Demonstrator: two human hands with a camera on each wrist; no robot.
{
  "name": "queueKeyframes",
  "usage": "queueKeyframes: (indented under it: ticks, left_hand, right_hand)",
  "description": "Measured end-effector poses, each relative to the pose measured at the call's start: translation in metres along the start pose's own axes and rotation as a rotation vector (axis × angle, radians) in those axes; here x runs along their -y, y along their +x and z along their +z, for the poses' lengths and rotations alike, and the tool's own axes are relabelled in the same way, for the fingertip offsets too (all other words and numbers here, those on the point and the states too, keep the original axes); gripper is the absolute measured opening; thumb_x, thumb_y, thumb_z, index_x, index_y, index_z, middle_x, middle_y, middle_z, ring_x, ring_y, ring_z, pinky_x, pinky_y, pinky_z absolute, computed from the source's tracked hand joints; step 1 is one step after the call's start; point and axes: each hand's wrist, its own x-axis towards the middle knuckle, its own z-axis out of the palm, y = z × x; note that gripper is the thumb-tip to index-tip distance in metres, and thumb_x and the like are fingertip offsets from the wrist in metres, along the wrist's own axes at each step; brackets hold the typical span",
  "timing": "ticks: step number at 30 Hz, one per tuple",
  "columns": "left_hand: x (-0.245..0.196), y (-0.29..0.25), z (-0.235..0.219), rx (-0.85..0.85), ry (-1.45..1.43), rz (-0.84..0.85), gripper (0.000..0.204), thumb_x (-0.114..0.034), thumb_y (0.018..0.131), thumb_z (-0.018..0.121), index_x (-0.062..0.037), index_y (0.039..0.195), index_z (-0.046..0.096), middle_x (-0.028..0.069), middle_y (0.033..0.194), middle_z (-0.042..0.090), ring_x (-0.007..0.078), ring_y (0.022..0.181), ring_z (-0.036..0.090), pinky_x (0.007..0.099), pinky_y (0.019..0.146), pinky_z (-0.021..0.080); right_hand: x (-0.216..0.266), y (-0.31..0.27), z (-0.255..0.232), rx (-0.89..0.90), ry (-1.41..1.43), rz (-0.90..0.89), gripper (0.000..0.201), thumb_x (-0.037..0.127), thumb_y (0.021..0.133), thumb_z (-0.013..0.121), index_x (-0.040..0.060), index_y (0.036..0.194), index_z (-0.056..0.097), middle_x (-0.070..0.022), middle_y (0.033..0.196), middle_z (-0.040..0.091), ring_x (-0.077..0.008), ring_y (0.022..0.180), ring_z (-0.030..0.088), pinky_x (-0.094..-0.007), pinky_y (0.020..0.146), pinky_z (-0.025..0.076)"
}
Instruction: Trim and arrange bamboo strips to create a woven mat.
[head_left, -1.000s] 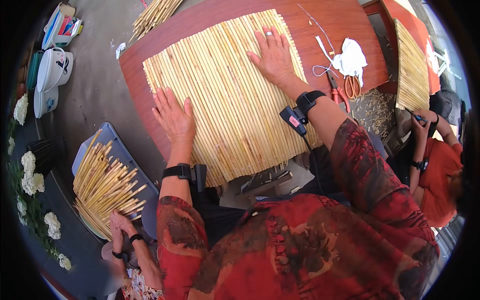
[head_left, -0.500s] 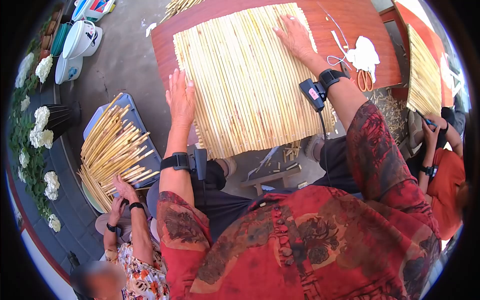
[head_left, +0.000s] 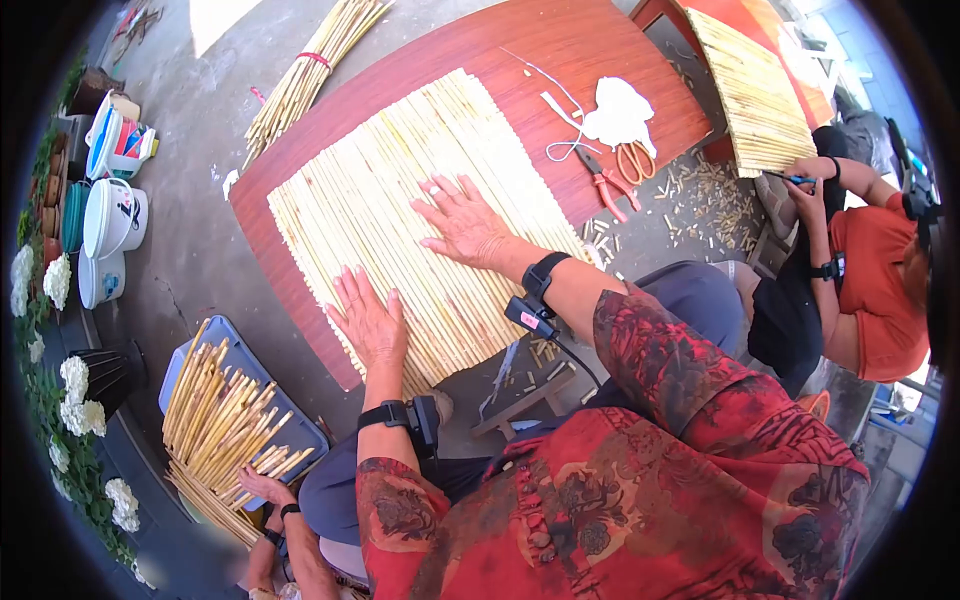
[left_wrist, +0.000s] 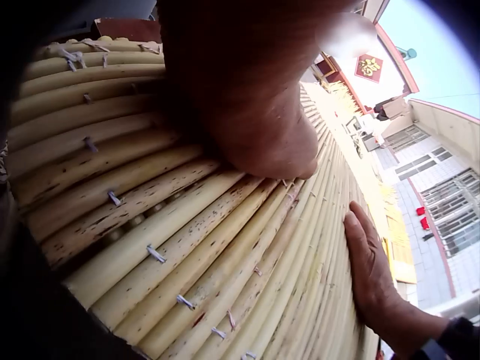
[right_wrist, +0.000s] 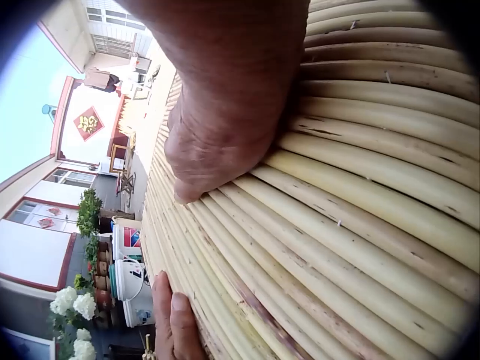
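Observation:
A mat of straight, pale cane sticks [head_left: 380,180], tied side by side with short string stitches, lies on the reddish wooden table [head_left: 590,40]. My left hand [head_left: 372,325] rests on it near the left edge, fingers straight and pointing away from me. Spread fingers of my right hand [head_left: 468,230] press on the middle of the mat. In the left wrist view the string knots [left_wrist: 155,253] show between the canes [left_wrist: 225,277], with the other hand lying flat further off. The right wrist view shows my right palm [right_wrist: 225,135] down on the canes.
Red-handled pliers [head_left: 605,185], scissors [head_left: 636,160] and a white bundle [head_left: 618,110] with string lie right of the mat. A blue-grey tray [head_left: 312,432] of canes stands at lower left, by another person's hand [head_left: 265,487]. Another person holds a similar mat [head_left: 750,90] at right.
My right hand has come from the mat's far right side back to its middle. The left hand has shifted inward from the left edge. The head view has turned.

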Motion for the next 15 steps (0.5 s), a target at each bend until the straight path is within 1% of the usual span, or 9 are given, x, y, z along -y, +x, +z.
queueKeyframes:
  ticks: [4, 7, 12, 15]
  left_hand:
    - [0.0008, 0.0003, 0.0008, -0.022, -0.004, 0.012, 0.059, -0.033, 0.084, 0.043, -0.0037, 0.131, 0.025, 0.0127, 0.14, 0.016, 0.026, 0.131, 0.009, 0.048, 0.104, 0.002]
    - [-0.0005, 0.0, 0.0003, -0.022, 0.003, 0.006, 0.059, -0.033, 0.083, 0.044, -0.003, 0.131, 0.026, 0.0132, 0.14, 0.017, 0.0268, 0.131, 0.01, 0.0482, 0.103, 0.002]
    - [-0.0009, -0.0001, -0.0007, -0.042, 0.012, 0.021, 0.058, -0.031, 0.083, 0.043, -0.0015, 0.13, 0.026, 0.0153, 0.138, 0.02, 0.0285, 0.13, 0.011, 0.0485, 0.103, 0.001]
    - [-0.0011, -0.0008, 0.0001, -0.031, -0.004, 0.011, 0.058, -0.031, 0.083, 0.043, -0.001, 0.13, 0.026, 0.0153, 0.138, 0.02, 0.0287, 0.13, 0.01, 0.0488, 0.103, 0.001]
  right_hand:
    - [0.0012, 0.0018, -0.0016, -0.059, -0.01, -0.007, 0.056, 0.047, 0.083, 0.04, 0.011, 0.126, 0.036, -0.0122, 0.133, 0.03, -0.0267, 0.127, 0.019, -0.0463, 0.103, 0.013]
    - [0.0022, 0.0001, -0.0035, -0.047, -0.005, -0.009, 0.056, 0.047, 0.083, 0.04, 0.011, 0.127, 0.036, -0.0117, 0.132, 0.032, -0.0265, 0.127, 0.019, -0.044, 0.104, 0.011]
    - [0.0025, 0.0002, -0.0083, -0.043, 0.024, 0.003, 0.057, 0.047, 0.084, 0.038, 0.0104, 0.128, 0.035, -0.0114, 0.132, 0.032, -0.0262, 0.127, 0.019, -0.0433, 0.104, 0.01]
    - [0.0028, 0.0003, -0.0087, 0.015, 0.007, 0.007, 0.057, 0.047, 0.085, 0.037, 0.0108, 0.129, 0.033, -0.0112, 0.133, 0.03, -0.0257, 0.128, 0.018, -0.0426, 0.105, 0.009]
